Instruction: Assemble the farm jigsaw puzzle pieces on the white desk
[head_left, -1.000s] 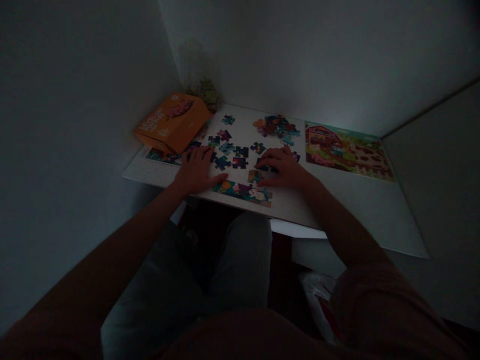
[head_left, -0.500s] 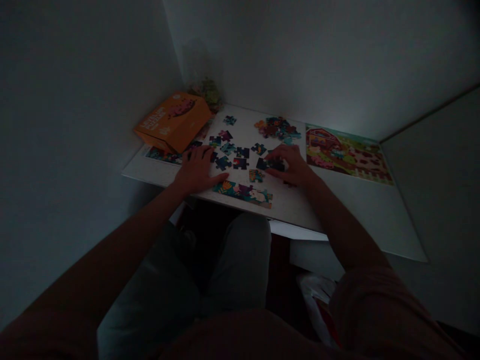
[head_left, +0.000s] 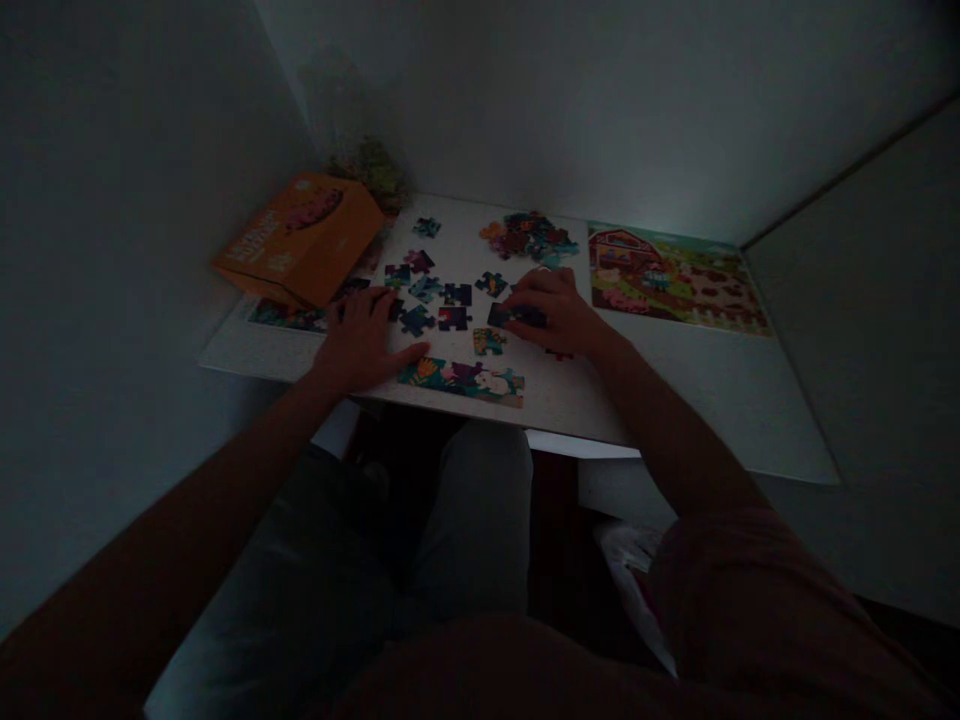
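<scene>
My left hand (head_left: 361, 342) lies on the table's left part with its fingers spread, beside loose puzzle pieces and the left end of a joined strip (head_left: 463, 379). My right hand (head_left: 555, 312) is curled over a dark puzzle piece (head_left: 498, 315), thumb and fingers close together around it; the part under the fingers is hidden. Between the hands lie several loose dark pieces, one with a red patch (head_left: 453, 319). An orange and green piece (head_left: 489, 341) sits just above the strip. A heap of pieces (head_left: 529, 238) is farther back.
An orange puzzle box (head_left: 304, 238) stands at the table's left, partly over a printed picture (head_left: 289, 315). A clear bag with greenish contents (head_left: 375, 172) is behind it. A farm picture (head_left: 671, 279) lies at the right of the white table (head_left: 720, 410).
The whole view has shifted, so table and hands appear farther left. My right hand's fingers have drawn closer together over the dark piece. My left hand stays spread at the same place.
</scene>
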